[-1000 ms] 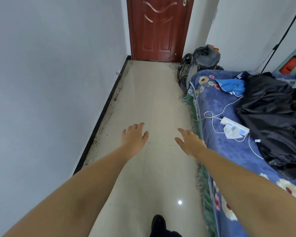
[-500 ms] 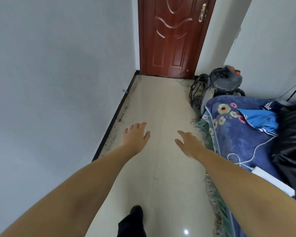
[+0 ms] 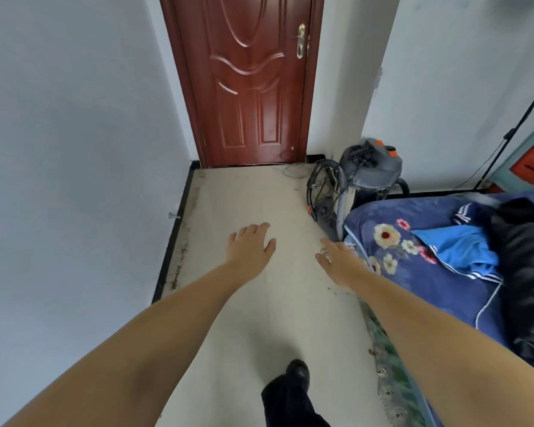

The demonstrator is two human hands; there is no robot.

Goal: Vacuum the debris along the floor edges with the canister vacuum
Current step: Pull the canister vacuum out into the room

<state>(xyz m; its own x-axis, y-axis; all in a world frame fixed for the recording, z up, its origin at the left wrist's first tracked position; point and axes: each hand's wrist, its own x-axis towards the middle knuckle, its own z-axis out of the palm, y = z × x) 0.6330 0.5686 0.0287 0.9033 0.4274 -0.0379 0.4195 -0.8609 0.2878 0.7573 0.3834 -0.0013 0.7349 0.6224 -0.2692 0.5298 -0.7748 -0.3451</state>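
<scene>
Both hands reach forward over the floor (image 3: 253, 195), the left hand (image 3: 251, 245) and right hand (image 3: 339, 260) with fingers spread, holding nothing. The canister vacuum (image 3: 369, 174) stands far right beside the bed (image 3: 420, 291); debris (image 3: 179, 260) lines the left baseboard

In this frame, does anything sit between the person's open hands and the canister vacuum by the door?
Nothing visible blocks the way. Both the left hand and right hand hang open over bare floor. The canister vacuum stands ahead on the right, with the bed's floral blanket corner close beside it and its hose coiled on its left.
</scene>
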